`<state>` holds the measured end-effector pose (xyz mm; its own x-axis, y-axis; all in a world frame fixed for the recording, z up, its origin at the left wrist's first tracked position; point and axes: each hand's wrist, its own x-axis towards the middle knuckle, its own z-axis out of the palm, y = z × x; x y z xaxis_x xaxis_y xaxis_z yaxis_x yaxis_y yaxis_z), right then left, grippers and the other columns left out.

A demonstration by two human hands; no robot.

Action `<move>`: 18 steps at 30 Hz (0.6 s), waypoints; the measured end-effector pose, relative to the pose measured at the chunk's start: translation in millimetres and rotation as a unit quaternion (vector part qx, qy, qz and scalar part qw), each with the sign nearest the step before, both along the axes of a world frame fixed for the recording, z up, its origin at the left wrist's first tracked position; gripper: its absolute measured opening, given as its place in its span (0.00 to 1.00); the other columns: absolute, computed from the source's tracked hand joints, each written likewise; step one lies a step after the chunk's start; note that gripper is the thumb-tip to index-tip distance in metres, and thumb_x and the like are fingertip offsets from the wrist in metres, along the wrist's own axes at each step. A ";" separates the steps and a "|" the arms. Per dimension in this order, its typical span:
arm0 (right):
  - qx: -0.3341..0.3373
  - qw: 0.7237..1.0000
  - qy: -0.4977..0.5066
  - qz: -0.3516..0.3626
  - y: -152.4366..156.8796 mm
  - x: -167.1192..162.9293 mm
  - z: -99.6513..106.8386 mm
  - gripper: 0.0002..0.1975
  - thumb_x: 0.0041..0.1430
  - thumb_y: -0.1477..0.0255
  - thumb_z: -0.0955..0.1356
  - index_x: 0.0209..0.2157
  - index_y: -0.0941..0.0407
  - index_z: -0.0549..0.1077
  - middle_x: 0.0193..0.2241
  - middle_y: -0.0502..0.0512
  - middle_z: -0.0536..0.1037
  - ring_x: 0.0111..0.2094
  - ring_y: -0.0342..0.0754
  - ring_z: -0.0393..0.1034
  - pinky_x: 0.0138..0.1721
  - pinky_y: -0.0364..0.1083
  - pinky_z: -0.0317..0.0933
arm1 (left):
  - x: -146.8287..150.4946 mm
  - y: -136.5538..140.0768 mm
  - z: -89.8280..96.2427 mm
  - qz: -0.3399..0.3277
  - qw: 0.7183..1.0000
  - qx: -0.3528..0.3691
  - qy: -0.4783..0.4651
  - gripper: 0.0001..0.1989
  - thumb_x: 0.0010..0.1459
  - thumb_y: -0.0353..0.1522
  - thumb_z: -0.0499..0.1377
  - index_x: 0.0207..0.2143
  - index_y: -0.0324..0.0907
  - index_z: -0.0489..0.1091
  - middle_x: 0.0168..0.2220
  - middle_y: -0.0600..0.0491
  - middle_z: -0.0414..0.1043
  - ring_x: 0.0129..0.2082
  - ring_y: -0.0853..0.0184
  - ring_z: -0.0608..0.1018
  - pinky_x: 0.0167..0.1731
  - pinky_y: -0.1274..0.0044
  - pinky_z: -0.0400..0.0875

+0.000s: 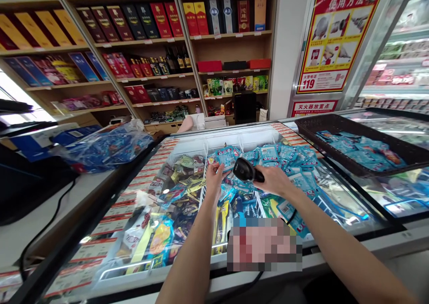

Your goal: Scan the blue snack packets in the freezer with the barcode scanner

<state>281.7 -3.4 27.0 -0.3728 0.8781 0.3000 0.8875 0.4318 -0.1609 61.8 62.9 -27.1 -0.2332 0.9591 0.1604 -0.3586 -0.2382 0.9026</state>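
Observation:
My left hand (214, 175) pinches the edge of a light-blue snack packet (227, 157) above the glass-topped freezer (187, 136). In my right hand (272, 180) is a black barcode scanner (246, 170), gripped by its handle, its head turned toward the packet and close to it. Whether the two touch, I cannot tell. Many similar blue packets (295, 154) are heaped just beyond and to the right of my hands. A black cord (291, 217) shows near my right forearm. A pixelated patch hides part of the freezer's front.
A dark plastic tray (365, 172) with more blue packets rests at the right. Left stands a counter with a plastic-wrapped bundle (110, 145) and a black cable (43, 226). Shelves of boxed goods (147, 22) line the back, with a black chair back (244, 107) before them.

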 end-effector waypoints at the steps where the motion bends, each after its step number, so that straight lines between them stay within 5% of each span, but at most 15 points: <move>1: 0.002 1.000 -0.007 -0.002 2.8 -0.5 2.9 0.16 0.55 0.59 0.62 0.43 0.51 0.67 0.30 0.51 0.77 0.32 0.49 0.71 0.28 0.43 0.51 | -0.3 0.9 -0.2 0.001 1.000 0.002 -0.001 0.20 0.40 0.38 0.66 0.30 0.40 0.61 0.26 0.60 0.61 0.28 0.77 0.69 0.39 0.66 0.75; 6: 0.002 0.999 -0.032 -0.012 13.7 -3.0 9.9 0.22 0.55 0.53 0.60 0.46 0.51 0.66 0.32 0.53 0.77 0.34 0.51 0.72 0.30 0.44 0.54 | -3.6 4.8 -2.7 0.009 1.000 0.012 -0.006 0.20 0.40 0.39 0.66 0.30 0.40 0.61 0.25 0.60 0.61 0.28 0.76 0.70 0.39 0.66 0.74; 18: -0.003 0.999 -0.051 -0.002 5.7 -2.0 0.2 0.17 0.56 0.61 0.62 0.46 0.53 0.65 0.32 0.52 0.78 0.34 0.51 0.72 0.32 0.44 0.54 | -2.3 5.7 -5.9 0.011 1.000 0.008 0.013 0.19 0.41 0.38 0.65 0.31 0.41 0.60 0.28 0.59 0.61 0.30 0.75 0.70 0.38 0.68 0.74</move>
